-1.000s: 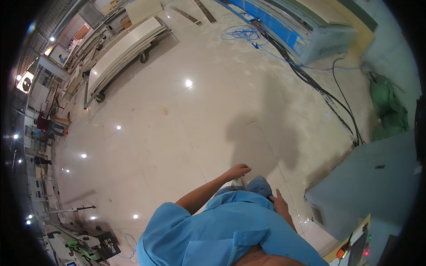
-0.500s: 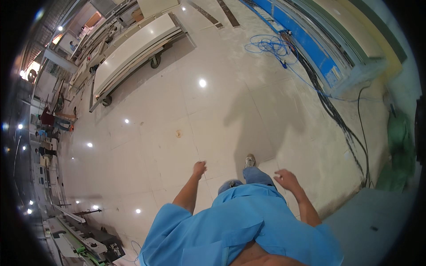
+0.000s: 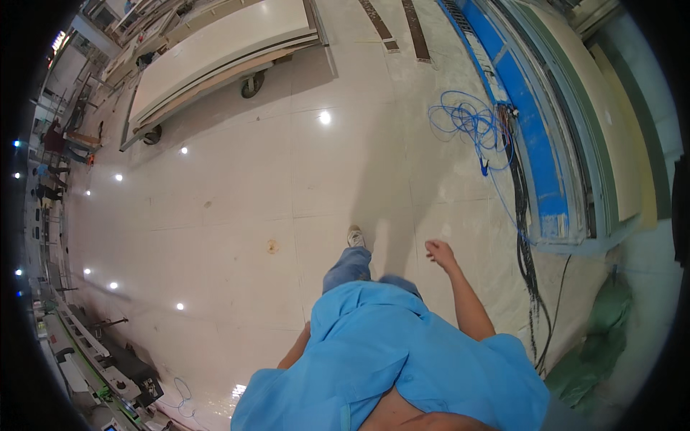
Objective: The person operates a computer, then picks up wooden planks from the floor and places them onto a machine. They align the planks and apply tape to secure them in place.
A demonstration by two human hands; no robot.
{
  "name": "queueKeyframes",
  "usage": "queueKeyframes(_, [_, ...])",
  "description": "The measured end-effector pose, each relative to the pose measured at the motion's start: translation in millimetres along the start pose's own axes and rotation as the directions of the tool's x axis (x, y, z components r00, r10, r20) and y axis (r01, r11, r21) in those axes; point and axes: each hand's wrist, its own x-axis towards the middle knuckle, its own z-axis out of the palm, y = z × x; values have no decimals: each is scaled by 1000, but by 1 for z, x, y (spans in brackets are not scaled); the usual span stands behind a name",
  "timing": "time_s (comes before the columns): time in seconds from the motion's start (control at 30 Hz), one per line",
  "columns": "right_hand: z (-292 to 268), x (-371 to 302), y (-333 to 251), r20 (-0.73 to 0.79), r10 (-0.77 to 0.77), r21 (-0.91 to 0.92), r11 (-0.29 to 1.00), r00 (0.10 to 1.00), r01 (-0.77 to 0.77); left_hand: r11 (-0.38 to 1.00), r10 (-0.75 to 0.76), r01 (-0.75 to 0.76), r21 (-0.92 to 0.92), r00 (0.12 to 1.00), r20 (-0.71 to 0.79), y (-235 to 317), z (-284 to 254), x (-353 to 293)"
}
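black cables [image 3: 525,260] right of the curled right hand [image 3: 440,253], grip unclear; left hand hidden

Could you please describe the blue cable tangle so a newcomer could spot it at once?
At upper right, find the long blue frame. Just left of it, on the floor, lies the tangle: thin, bright blue and loosely looped, unlike the black cables that run down the picture nearby.
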Motion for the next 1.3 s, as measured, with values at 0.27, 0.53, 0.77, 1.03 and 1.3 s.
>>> queueKeyframes(0.27, [-24, 71, 44, -17, 604, 262, 772, 797, -579, 951, 169, -177, -255, 984, -55, 426, -88, 122])
queueKeyframes(0.53, [-125, 309, -100, 78, 240, -459, 870, 968, -179, 817, 239, -350, -459, 929, -284, 771, -125, 205])
queueKeyframes(0.77, [-276, 564, -436, -143, 52, 57, 997, 988, -44, 831, 550, -547, 100, 782, -293, 964, -40, 211])
queueKeyframes(1.03, [-324, 860, -648, -126, -47, -251, 968, 991, 14, 892, 450, -438, 112, 885, -124, 1213, -32, 330])
queueKeyframes(1.3, [-356, 1172, -594, -142, 80, -586, 797, 987, -149, 903, 417, -414, 118, 909, -2, 1383, 32, 503])
